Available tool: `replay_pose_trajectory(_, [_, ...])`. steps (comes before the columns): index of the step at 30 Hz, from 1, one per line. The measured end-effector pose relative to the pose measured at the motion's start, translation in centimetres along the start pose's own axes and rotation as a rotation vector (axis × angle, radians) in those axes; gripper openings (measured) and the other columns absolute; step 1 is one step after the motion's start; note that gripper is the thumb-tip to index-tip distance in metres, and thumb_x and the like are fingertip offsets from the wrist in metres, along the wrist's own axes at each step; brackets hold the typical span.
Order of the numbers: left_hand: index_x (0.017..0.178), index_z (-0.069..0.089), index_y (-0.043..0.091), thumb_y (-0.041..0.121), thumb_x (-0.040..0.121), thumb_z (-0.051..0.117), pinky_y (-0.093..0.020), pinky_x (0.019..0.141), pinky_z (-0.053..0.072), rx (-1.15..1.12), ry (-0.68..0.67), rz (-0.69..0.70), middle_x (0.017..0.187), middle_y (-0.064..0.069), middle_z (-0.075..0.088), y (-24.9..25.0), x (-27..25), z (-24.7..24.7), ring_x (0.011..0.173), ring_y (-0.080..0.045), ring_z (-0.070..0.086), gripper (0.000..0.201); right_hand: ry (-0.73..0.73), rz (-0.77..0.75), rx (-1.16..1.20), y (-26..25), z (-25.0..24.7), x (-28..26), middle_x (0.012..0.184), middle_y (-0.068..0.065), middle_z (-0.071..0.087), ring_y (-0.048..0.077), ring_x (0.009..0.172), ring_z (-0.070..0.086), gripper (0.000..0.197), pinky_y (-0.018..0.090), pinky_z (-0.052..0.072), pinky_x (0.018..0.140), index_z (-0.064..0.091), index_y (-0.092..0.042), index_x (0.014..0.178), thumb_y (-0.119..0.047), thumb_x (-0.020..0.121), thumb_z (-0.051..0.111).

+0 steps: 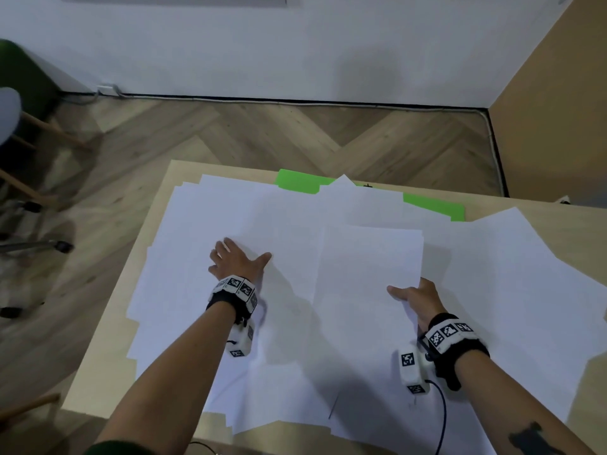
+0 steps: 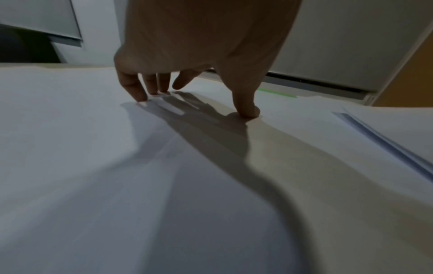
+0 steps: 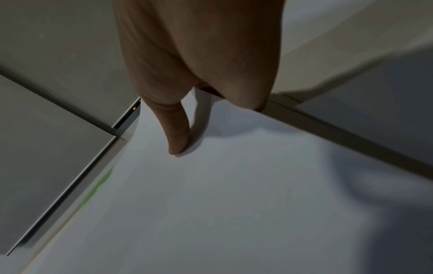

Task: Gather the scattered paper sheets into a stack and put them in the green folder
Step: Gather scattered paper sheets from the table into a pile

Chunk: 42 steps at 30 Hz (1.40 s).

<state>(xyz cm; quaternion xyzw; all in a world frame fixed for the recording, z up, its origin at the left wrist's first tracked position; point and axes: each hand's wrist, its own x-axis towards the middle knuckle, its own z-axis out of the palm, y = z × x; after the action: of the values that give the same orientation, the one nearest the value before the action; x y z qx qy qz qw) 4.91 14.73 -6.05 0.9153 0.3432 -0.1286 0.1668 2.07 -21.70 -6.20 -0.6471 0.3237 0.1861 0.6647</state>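
Several white paper sheets (image 1: 203, 244) lie overlapping across the light wooden table (image 1: 98, 372). The green folder (image 1: 297, 182) lies at the table's far edge, mostly hidden under sheets; a thin green strip of the green folder (image 2: 277, 92) shows past my fingers. My left hand (image 1: 235, 262) presses spread fingertips (image 2: 140, 96) and thumb down on the sheets left of centre. My right hand (image 1: 410, 295) pinches the near right corner of a raised stack of sheets (image 1: 368, 274), its thumb (image 3: 176, 137) on top and its fingers hidden beneath.
The table's left edge and far edge drop to a herringbone wood floor (image 1: 262, 136). A chair (image 1: 19, 126) and a wheeled chair base (image 1: 39, 246) stand to the left. A black cable (image 1: 441, 418) hangs from my right wrist.
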Motion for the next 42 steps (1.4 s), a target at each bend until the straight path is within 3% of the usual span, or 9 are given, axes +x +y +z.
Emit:
replay_pose_trajectory(5, [0.135,0.037,0.008,0.064,0.065,0.075,-0.046,0.097,0.035,-0.058,0.07,0.021,0.128,-0.014,0.041,-0.1,0.6,-0.3,0.121,-0.034,0.036,0.097,-0.011,-0.013,0.008,0.1,1.2,-0.1,0.131,0.011,0.063,0.029,0.123,0.057,0.054,0.048,0.035,0.116,0.057,-0.002,0.132,0.012,0.082,0.072])
replay_pose_trajectory(10, [0.107,0.055,0.011,0.031,0.078,0.074,-0.042,0.091,0.041,-0.223,0.063,0.048,0.111,-0.009,0.057,-0.3,1.5,-1.6,0.104,-0.03,0.054,0.04,-0.003,-0.009,0.002,-0.2,2.0,-0.4,0.133,0.008,0.061,0.028,0.126,0.054,0.056,0.047,0.032,0.116,0.055,-0.003,0.133,0.01,0.082,0.073])
replay_pose_trajectory(14, [0.083,0.062,0.013,0.018,0.076,0.064,-0.037,0.07,0.053,-0.362,0.045,0.026,0.083,-0.007,0.067,-1.0,1.9,-2.7,0.076,-0.031,0.061,0.01,-0.001,-0.006,0.01,-0.2,2.7,-0.6,0.134,0.009,0.061,0.028,0.128,0.054,0.059,0.048,0.031,0.117,0.055,-0.003,0.134,0.01,0.081,0.074])
replay_pose_trajectory(18, [0.083,0.067,0.009,0.02,0.081,0.063,-0.03,0.065,0.044,-0.347,0.065,0.054,0.079,-0.01,0.066,-1.4,1.7,-3.6,0.075,-0.031,0.059,0.011,0.0,-0.003,-0.017,-0.4,3.3,-1.2,0.13,0.01,0.064,0.029,0.124,0.057,0.054,0.049,0.034,0.116,0.057,-0.001,0.131,0.008,0.081,0.075])
replay_pose_trajectory(24, [0.085,0.07,0.013,0.025,0.09,0.058,-0.034,0.072,0.05,-0.416,0.039,0.115,0.081,-0.008,0.067,-2.5,2.2,-3.6,0.078,-0.03,0.059,0.017,0.031,0.001,-0.036,-0.2,3.6,-1.6,0.131,0.012,0.062,0.03,0.126,0.056,0.055,0.048,0.034,0.116,0.056,0.0,0.131,0.007,0.081,0.076])
replay_pose_trajectory(27, [0.076,0.063,0.011,0.015,0.089,0.053,-0.028,0.061,0.042,-0.598,0.069,0.045,0.072,-0.006,0.061,-2.9,2.1,-3.3,0.069,-0.027,0.054,0.017,0.035,0.005,-0.042,-0.3,3.5,-2.1,0.128,0.01,0.062,0.028,0.123,0.056,0.052,0.042,0.036,0.113,0.056,0.002,0.132,0.008,0.083,0.074])
replay_pose_trajectory(31, [0.074,0.06,0.014,0.017,0.088,0.049,-0.033,0.064,0.047,-0.75,0.054,-0.038,0.07,-0.004,0.058,-2.6,2.1,-4.1,0.069,-0.027,0.053,0.019,0.054,0.007,-0.062,-0.7,3.5,-3.0,0.13,0.011,0.059,0.024,0.117,0.053,0.051,0.037,0.035,0.108,0.052,0.005,0.134,0.008,0.087,0.071])
replay_pose_trajectory(39, [0.103,0.054,0.006,0.024,0.101,0.038,-0.037,0.07,0.041,-0.471,0.274,0.242,0.085,-0.013,0.06,-0.2,1.8,-10.0,0.078,-0.032,0.051,0.024,0.032,0.014,-0.047,-1.6,4.6,-4.4,0.144,0.013,0.048,0.029,0.134,0.046,0.06,0.04,0.032,0.113,0.041,0.006,0.144,0.007,0.09,0.068])
replay_pose_trajectory(42, [0.102,0.05,0.005,0.022,0.102,0.038,-0.035,0.064,0.032,-0.496,0.352,0.4,0.082,-0.014,0.059,1.7,1.2,-12.6,0.074,-0.031,0.048,0.021,0.052,0.026,-0.071,-1.6,5.0,-4.4,0.139,0.014,0.054,0.027,0.119,0.053,0.053,0.037,0.037,0.107,0.048,0.007,0.139,0.009,0.089,0.067])
